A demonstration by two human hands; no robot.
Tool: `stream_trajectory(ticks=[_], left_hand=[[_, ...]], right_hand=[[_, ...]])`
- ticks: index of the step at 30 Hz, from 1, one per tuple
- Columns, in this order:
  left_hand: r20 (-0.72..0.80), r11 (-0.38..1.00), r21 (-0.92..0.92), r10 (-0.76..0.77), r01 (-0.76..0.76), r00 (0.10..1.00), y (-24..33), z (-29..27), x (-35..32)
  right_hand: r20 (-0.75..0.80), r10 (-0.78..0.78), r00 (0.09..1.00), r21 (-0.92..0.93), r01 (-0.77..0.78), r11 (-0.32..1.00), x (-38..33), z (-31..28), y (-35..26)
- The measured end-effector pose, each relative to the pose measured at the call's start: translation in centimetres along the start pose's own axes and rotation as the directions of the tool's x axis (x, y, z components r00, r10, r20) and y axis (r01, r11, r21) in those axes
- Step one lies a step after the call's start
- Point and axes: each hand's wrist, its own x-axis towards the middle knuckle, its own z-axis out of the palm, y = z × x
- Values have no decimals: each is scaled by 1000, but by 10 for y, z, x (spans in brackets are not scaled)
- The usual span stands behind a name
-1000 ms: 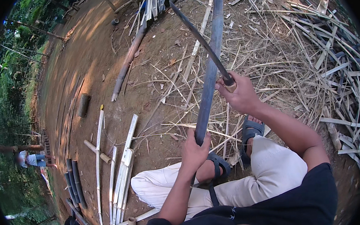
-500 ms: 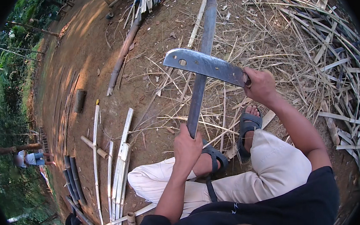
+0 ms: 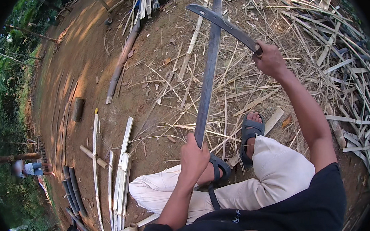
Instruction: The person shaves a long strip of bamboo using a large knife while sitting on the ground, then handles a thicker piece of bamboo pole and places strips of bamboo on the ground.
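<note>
My left hand (image 3: 194, 159) is closed round the near end of a long, dark bamboo strip (image 3: 208, 82), which slants up and away past the top edge of the view. In my right hand (image 3: 270, 59) is the handle of a machete (image 3: 230, 27) with a broad dark blade and holes toward its tip. The blade lies across the strip's far part, its tip reaching left beyond it. Whether its edge bites into the strip I cannot tell. My sandalled feet rest on the ground below the strip.
Thin shavings (image 3: 243, 85) litter the ground ahead. A heap of split strips (image 3: 351, 76) lies at the right. Pale split lengths (image 3: 121, 181) and dark bamboo poles (image 3: 74, 191) lie at the left, with a short log (image 3: 78, 109) beyond. A person (image 3: 28, 168) stands at the far left.
My right hand and the machete have moved away from me along the strip, and the blade has tilted to a steeper slant. My left hand keeps its hold on the strip.
</note>
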Motion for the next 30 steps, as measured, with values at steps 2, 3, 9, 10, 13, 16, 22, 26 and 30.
stream_trajectory(ticks=[2,3,9,10,13,16,22,26,30], left_hand=[[32,998,-36,-44,45,999,4,-8,-4],[37,998,-25,-51,51,998,3,-7,-5],[31,1000,12,12,-12,999,10,-7,-1],[21,1000,-10,5,-5,1000,4,-5,-3],[12,1000,-31,6,-6,1000,-3,-7,-6],[12,999,-35,9,-9,1000,-20,-3,-15],[22,999,-40,-14,15,1000,-12,-3,-30],[-1,1000,11,-1,1,1000,-25,-8,-32],[-27,993,-85,78,-80,997,-36,-2,-46]], right_hand=[[64,-107,992,54,103,993,-10,-1,-22],[65,-165,984,3,165,986,-14,-4,-25],[92,10,996,1,-10,1000,46,-19,29],[91,-35,995,0,35,999,46,-19,26],[98,-164,981,7,165,986,24,-7,-10],[79,-249,965,-56,254,966,26,-6,-2],[-16,40,999,40,-39,998,51,-12,23],[30,-120,992,-47,121,991,39,-4,19],[33,204,978,-72,-201,977,81,-19,63]])
